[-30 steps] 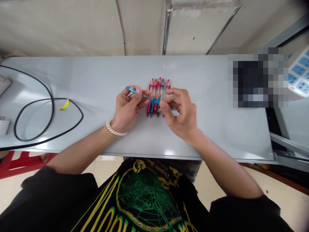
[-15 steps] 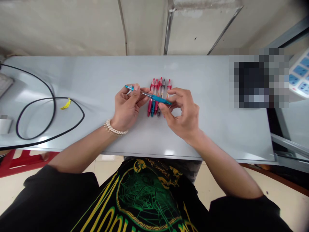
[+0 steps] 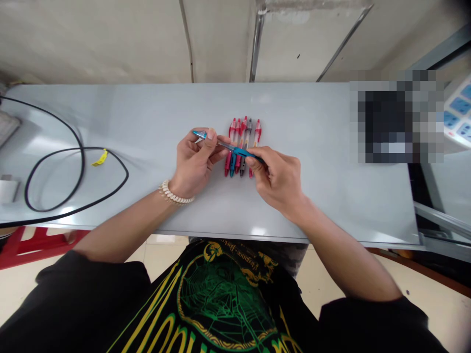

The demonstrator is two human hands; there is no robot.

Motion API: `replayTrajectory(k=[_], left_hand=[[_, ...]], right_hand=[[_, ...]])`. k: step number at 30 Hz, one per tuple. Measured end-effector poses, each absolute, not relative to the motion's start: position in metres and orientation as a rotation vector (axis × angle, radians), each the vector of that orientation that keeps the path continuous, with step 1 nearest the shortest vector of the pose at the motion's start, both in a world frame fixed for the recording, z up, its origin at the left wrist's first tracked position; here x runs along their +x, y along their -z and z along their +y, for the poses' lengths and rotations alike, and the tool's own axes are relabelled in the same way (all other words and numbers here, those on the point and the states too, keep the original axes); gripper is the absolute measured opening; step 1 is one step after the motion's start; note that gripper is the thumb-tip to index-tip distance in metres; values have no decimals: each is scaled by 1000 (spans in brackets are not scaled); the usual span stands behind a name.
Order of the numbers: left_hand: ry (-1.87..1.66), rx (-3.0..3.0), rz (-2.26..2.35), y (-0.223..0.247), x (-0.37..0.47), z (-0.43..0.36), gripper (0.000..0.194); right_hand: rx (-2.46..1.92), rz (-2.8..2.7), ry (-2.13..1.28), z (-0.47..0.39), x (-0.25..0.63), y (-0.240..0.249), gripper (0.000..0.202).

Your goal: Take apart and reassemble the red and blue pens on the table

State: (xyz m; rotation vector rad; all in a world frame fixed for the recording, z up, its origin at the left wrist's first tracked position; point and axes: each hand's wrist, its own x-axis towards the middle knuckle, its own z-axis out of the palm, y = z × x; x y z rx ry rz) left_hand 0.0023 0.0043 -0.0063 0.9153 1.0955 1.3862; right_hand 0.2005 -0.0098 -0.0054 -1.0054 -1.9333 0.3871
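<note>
A blue pen [image 3: 241, 152] with a clear barrel slants between my two hands above the table. My left hand [image 3: 196, 154] is closed on its clear end, thumb on top, the light blue tip poking out to the left. My right hand [image 3: 277, 176] pinches the solid blue end between thumb and fingers and hides the end of it. Behind and below the held pen, several pens [image 3: 257, 130] lie side by side on the table, with red, blue and grey parts. The held pen and my hands cover parts of them.
On the left of the grey-white table [image 3: 154, 108] a black cable [image 3: 127, 171] lies in a loop, with a yellow tag [image 3: 100, 158] on it. A white adapter [image 3: 8, 190] sits at the left edge. A blurred-out dark object [image 3: 384, 127] stands at the right end. A wall runs behind.
My right hand's fingers have closed in on the blue end of the pen, from a looser, more open hold. The left hand has stayed nearly still on the other end.
</note>
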Motion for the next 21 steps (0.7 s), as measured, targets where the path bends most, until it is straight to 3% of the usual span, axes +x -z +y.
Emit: replayTrajectory(k=[10,16,21], left_hand=[[-1246,1218,956,11,-4,2,45],[-1087,1872,908,12,-1,-8,32],[-948,2322,783,13,-1,-10,23]], right_hand=[[-1152,-1662,-744,-6,200,-3,45],[-1242,-1322,-616,21,214,4,46],[-1345,-1416,-473,45,229,26,47]])
